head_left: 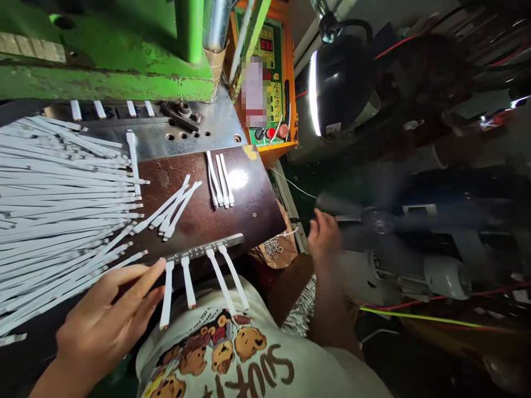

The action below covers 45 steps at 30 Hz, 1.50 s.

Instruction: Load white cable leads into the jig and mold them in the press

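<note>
My left hand (105,318) pinches the left end of a slotted metal bar (203,250) at the front edge of the brown board. Several short white flat cables (219,279) hang from the bar toward my shirt. My right hand (326,237) is out to the right, slightly blurred, fingers apart and nothing visible in them. Left of it, a thin white scrap (289,232) shows over a brown bag (286,249) of white bits. On the board lie a row of white cables (222,182) and a loose group of white cables (176,210).
A large pile of white cables (62,204) covers the left side. Behind stands a green press (124,77) with a steel bed (215,119) and white pieces under it. An orange control box (293,124), a lamp (338,88) and a blurred fan (379,221) are at the right.
</note>
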Each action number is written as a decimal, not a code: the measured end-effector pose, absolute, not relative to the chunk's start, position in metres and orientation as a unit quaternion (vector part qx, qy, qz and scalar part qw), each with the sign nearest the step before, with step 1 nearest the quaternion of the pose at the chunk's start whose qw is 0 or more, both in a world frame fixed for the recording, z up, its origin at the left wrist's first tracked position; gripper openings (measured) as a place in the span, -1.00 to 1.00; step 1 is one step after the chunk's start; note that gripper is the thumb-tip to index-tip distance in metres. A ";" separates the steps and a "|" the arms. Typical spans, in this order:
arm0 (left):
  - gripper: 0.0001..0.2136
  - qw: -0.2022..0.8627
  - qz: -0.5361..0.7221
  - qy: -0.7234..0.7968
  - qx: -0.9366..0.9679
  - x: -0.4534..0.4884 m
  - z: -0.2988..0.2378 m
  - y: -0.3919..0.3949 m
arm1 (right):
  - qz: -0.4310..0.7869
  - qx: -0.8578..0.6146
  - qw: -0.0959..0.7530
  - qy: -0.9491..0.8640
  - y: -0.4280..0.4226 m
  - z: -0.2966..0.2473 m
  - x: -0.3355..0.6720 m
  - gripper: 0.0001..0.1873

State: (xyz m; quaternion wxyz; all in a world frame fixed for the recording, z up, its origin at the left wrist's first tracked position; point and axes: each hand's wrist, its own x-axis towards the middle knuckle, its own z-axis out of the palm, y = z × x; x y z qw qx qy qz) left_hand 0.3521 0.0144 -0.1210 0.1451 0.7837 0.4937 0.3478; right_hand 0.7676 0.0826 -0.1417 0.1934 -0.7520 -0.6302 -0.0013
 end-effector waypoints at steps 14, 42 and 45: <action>-0.77 0.177 0.324 0.603 0.707 0.385 -0.091 0.078 | 0.350 -0.529 0.342 -0.694 0.145 -0.109 0.633 -0.62; -0.80 -0.074 0.070 0.645 0.757 0.322 -0.100 0.078 | 0.089 -0.323 0.014 -0.942 0.221 -0.091 0.468 -0.78; -0.80 -0.085 0.106 0.630 0.765 0.314 -0.105 0.082 | 0.099 -0.336 0.006 -0.936 0.226 -0.089 0.485 -0.80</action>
